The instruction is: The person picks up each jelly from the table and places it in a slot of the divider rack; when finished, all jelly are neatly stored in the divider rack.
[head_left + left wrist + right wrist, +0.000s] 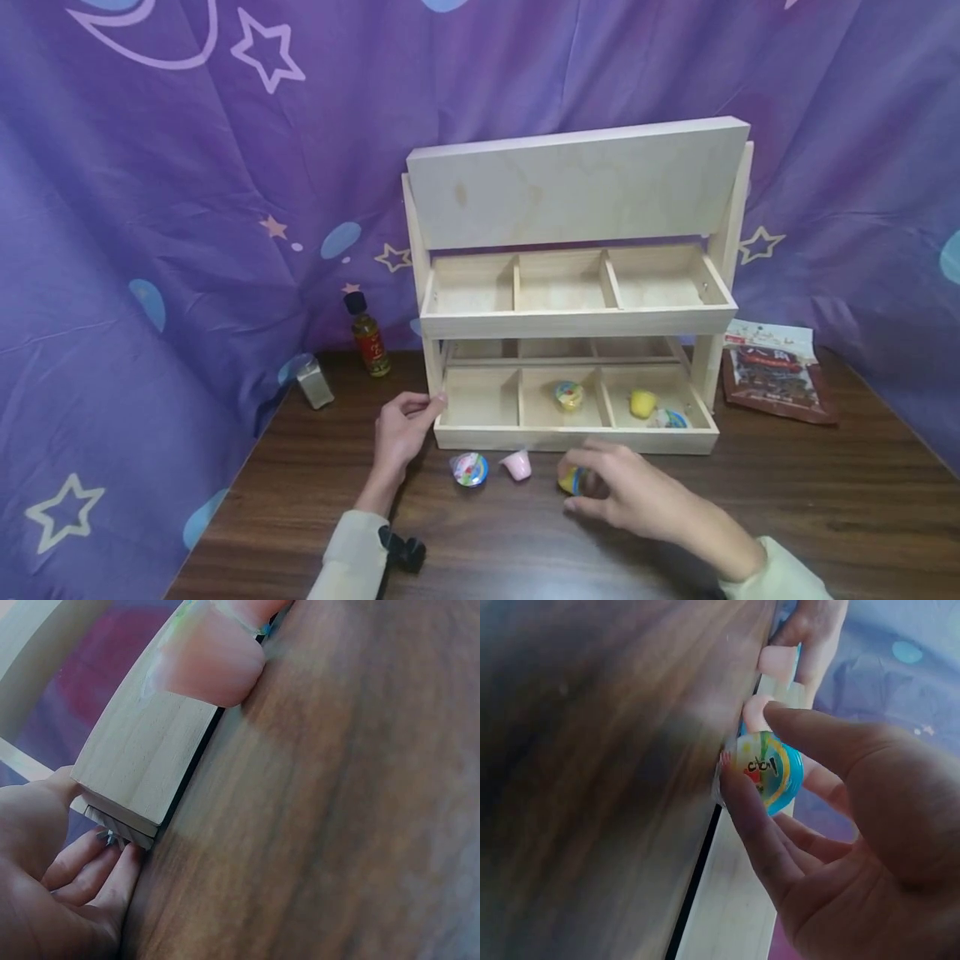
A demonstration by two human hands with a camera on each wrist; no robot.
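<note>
Jelly cup [772, 761] is pinched between the thumb and fingers of our right hand [633, 493], by their tips. Its printed lid faces back to our wrist, and the line from lid to bottom points away from it, so the cup is tipped over. We see it in front of the wooden rack [577, 323]. Our left hand [405, 432] grips the rack's left end.
</note>
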